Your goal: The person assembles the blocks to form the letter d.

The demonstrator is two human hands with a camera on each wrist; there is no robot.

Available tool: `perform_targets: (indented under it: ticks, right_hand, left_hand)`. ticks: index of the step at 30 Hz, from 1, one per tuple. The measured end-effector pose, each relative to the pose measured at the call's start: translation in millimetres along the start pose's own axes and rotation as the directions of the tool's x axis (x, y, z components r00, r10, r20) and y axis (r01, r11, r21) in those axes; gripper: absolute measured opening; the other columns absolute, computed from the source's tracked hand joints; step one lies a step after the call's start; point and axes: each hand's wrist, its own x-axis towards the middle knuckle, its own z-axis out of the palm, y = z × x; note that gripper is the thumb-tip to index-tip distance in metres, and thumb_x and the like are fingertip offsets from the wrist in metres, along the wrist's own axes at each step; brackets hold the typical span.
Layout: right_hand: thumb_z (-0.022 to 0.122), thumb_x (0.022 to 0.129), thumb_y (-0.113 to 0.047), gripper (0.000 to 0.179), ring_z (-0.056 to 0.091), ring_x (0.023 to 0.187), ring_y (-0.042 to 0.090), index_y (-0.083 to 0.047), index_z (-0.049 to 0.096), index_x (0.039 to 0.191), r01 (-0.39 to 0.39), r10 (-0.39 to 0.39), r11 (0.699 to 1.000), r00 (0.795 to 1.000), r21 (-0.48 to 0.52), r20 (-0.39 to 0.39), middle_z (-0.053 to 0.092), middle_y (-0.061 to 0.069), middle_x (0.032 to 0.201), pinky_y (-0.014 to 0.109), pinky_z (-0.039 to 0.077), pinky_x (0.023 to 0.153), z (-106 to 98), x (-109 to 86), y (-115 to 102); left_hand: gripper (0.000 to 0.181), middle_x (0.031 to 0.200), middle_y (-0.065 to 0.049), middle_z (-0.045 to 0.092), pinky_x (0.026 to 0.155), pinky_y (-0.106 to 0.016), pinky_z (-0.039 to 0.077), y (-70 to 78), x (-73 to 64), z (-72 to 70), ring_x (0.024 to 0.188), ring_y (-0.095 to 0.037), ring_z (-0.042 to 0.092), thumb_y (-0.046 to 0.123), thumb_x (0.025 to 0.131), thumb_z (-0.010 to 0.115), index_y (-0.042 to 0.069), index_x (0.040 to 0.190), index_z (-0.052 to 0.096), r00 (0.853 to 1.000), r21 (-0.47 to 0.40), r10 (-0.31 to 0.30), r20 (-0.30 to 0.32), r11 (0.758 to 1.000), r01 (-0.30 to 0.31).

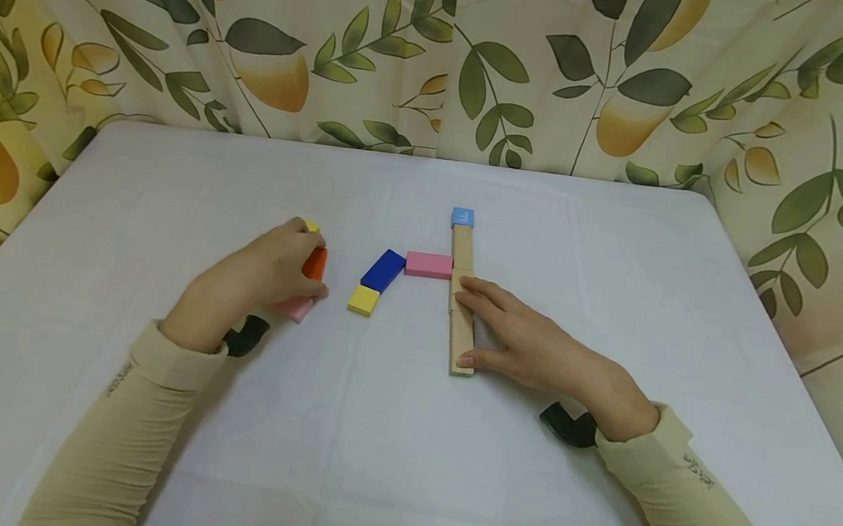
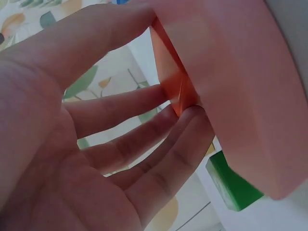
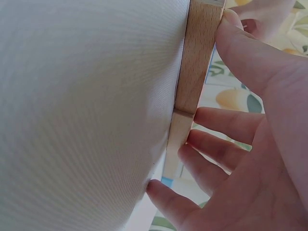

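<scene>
My left hand pinches an orange block between thumb and fingers. A light pink block lies at its near end, large in the left wrist view, and part of a yellow block shows past the fingers. A green block is visible beyond the fingertips in the left wrist view. With fairly straight fingers, my right hand touches a straight row of plain wooden blocks. Its thumb rests near the row's near end. At the row's far end sits a light blue block.
Between the hands, a pink block meets the wooden row from the left. A dark blue block slants down from it to a yellow block. Everything lies on a white-covered table with a leaf-patterned curtain behind.
</scene>
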Motion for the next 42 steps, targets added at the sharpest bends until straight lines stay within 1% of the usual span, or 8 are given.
perform_targets:
  ticks: [9, 14, 19, 25, 29, 34, 37, 42]
  right_hand:
    - [0.074, 0.088, -0.041, 0.081, 0.031, 0.148, 0.033, -0.006, 0.037, 0.151, 0.001, -0.001, 1.000, 1.000, -0.003, 0.002, 0.026, 0.010, 0.162, 0.052, 0.036, 0.115, -0.5, -0.7, -0.6]
    - [0.074, 0.088, -0.040, 0.081, 0.032, 0.148, 0.033, -0.006, 0.037, 0.151, 0.003, -0.003, 1.000, 1.000, -0.001, 0.000, 0.026, 0.011, 0.162, 0.052, 0.036, 0.115, -1.4, -1.3, -0.8]
    - [0.074, 0.088, -0.040, 0.081, 0.031, 0.148, 0.033, -0.006, 0.037, 0.152, -0.001, 0.001, 1.000, 1.000, 0.005, 0.001, 0.026, 0.011, 0.162, 0.052, 0.036, 0.115, -2.1, -0.8, -0.8]
    - [0.073, 0.088, -0.040, 0.081, 0.031, 0.148, 0.033, -0.006, 0.037, 0.152, -0.004, 0.004, 1.000, 1.000, 0.013, 0.007, 0.025, 0.010, 0.162, 0.052, 0.036, 0.115, -1.9, -0.9, -1.0]
    - [0.073, 0.089, -0.039, 0.080, 0.031, 0.148, 0.033, -0.006, 0.036, 0.152, -0.002, 0.002, 1.000, 1.000, 0.019, 0.009, 0.025, 0.010, 0.163, 0.052, 0.035, 0.115, -1.9, -0.5, -1.7]
    - [0.073, 0.089, -0.040, 0.080, 0.030, 0.148, 0.033, -0.006, 0.037, 0.152, -0.003, 0.003, 1.000, 1.000, 0.025, 0.012, 0.024, 0.010, 0.163, 0.052, 0.035, 0.116, -1.8, -0.1, -1.9]
    - [0.073, 0.088, -0.039, 0.080, 0.031, 0.148, 0.032, -0.006, 0.037, 0.152, -0.003, 0.003, 1.000, 1.000, 0.027, 0.009, 0.024, 0.010, 0.163, 0.052, 0.035, 0.116, -1.9, -0.7, -1.5]
    - [0.073, 0.089, -0.040, 0.080, 0.031, 0.148, 0.032, -0.006, 0.037, 0.151, 0.001, -0.001, 1.000, 1.000, 0.024, 0.006, 0.024, 0.010, 0.163, 0.052, 0.036, 0.115, -2.0, -1.5, -0.7]
  left_hand:
    - [0.053, 0.132, -0.024, 0.050, 0.088, -0.046, 0.055, 2.5, 1.4, 4.2, 0.109, -0.035, 0.054, 0.012, 0.087, 0.071, -0.001, 0.136, 0.053, 0.999, -0.015, 0.032, -0.017, 0.999, -0.032]
    - [0.054, 0.133, -0.022, 0.050, 0.088, -0.045, 0.056, 3.2, 3.2, 5.6, 0.111, -0.034, 0.053, 0.007, 0.086, 0.070, 0.001, 0.137, 0.053, 0.999, -0.052, 0.036, -0.025, 0.998, -0.037]
    - [0.058, 0.136, -0.019, 0.049, 0.089, -0.048, 0.056, 3.9, 6.6, 5.7, 0.114, -0.033, 0.052, 0.006, 0.084, 0.071, 0.004, 0.138, 0.051, 0.997, -0.068, 0.045, -0.067, 0.996, -0.049]
    - [0.057, 0.136, -0.018, 0.048, 0.091, -0.051, 0.056, 8.5, 1.3, -0.6, 0.117, -0.034, 0.051, 0.009, 0.087, 0.068, 0.013, 0.141, 0.048, 0.996, -0.091, 0.039, -0.077, 0.995, -0.046]
    - [0.050, 0.127, -0.018, 0.054, 0.089, -0.049, 0.056, 13.7, -2.4, -3.8, 0.110, -0.033, 0.054, 0.015, 0.091, 0.068, 0.017, 0.138, 0.050, 0.996, -0.053, 0.060, -0.064, 0.997, -0.064]
    - [0.048, 0.121, -0.018, 0.056, 0.086, -0.046, 0.057, 20.9, -6.9, -5.3, 0.106, -0.032, 0.056, 0.018, 0.092, 0.068, 0.017, 0.137, 0.050, 0.991, -0.015, 0.122, -0.062, 0.992, -0.123]
    - [0.048, 0.122, -0.019, 0.056, 0.084, -0.046, 0.059, 24.7, -10.4, -5.8, 0.105, -0.032, 0.058, 0.019, 0.092, 0.069, 0.016, 0.136, 0.051, 0.987, -0.004, 0.138, -0.081, 0.990, -0.139]
    - [0.046, 0.129, -0.019, 0.054, 0.083, -0.044, 0.059, 29.6, -16.8, -2.7, 0.107, -0.032, 0.057, 0.017, 0.091, 0.067, 0.007, 0.134, 0.054, 0.978, -0.028, 0.174, -0.113, 0.984, -0.178]
